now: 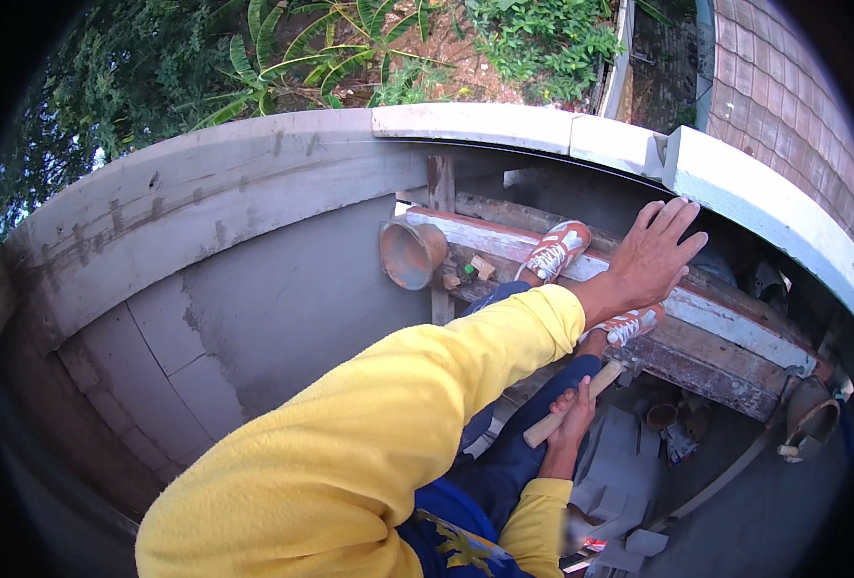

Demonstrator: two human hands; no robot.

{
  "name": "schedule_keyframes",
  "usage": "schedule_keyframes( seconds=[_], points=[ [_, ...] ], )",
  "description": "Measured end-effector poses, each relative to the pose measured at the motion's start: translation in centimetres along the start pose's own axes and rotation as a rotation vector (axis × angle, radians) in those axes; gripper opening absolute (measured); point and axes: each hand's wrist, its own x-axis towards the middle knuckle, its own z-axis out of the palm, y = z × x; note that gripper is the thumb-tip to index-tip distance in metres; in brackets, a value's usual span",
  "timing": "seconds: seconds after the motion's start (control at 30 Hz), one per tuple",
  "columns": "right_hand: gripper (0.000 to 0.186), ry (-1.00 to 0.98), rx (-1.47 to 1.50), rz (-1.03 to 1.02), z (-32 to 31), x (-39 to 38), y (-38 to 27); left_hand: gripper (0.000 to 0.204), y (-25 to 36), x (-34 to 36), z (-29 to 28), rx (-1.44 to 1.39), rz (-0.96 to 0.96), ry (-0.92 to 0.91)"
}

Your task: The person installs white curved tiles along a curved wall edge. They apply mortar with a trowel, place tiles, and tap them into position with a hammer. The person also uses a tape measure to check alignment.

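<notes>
My left hand (650, 252), at the end of a long yellow sleeve, reaches out over the planks with its fingers spread and nothing in it. Its fingertips overlap the inner edge of a white block (759, 197) on top of the wall; whether they touch it I cannot tell. Another white block (615, 146) lies in line to the left, with grey mortar at the joint between them. Lower down, beside my leg, my right hand (573, 409) is closed around the wooden handle of a hammer (595, 382). The hammer's head is small and partly lost against the dark background.
My feet, in orange-and-white shoes (557, 249), stand on scaffold planks (725, 318). A mortar-stained bucket (412, 255) is at the left, another bucket (812, 414) at the right. Grey blocks (619, 462) lie below. A thin string runs along the wall (224, 183); plants grow beyond.
</notes>
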Motion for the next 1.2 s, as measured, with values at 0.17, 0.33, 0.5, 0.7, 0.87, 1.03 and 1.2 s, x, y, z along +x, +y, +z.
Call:
schedule_keyframes(
  seconds=[0.17, 0.33, 0.5, 0.7, 0.87, 1.03, 1.2],
  points=[
    [0.031, -0.024, 0.023, 0.016, 0.1, -0.5, -0.9, 0.06, 0.7, -0.8, 0.1, 0.025, -0.007, -0.012],
    [0.031, -0.039, 0.105, 0.045, -1.8, 0.5, -1.4, 0.045, -0.4, 0.8, -0.7, 0.048, -0.016, 0.175],
    [0.032, -0.022, 0.16, 0.013, -3.0, 1.0, -1.8, 0.058, -1.7, 7.1, -1.4, 0.17, 0.015, 0.236],
    [0.03, -0.033, 0.23, 0.039, -4.3, 1.1, -2.4, 0.079, -1.7, 12.1, -0.4, 0.311, 0.069, -0.026],
    [0.03, -0.039, 0.405, 0.043, -6.3, 0.8, -4.4, 0.068, -1.0, 12.4, 0.2, 0.316, 0.002, -0.078],
    [0.031, 0.014, 0.535, 0.001, -8.4, 1.4, -5.2, 0.068, -1.6, 12.9, 0.0, 0.3, 0.003, -0.104],
    [0.032, 0.099, 0.67, -0.039, -9.7, 1.0, -6.5, 0.067, -2.7, 13.3, 0.5, 0.282, 0.017, -0.139]
  ],
)
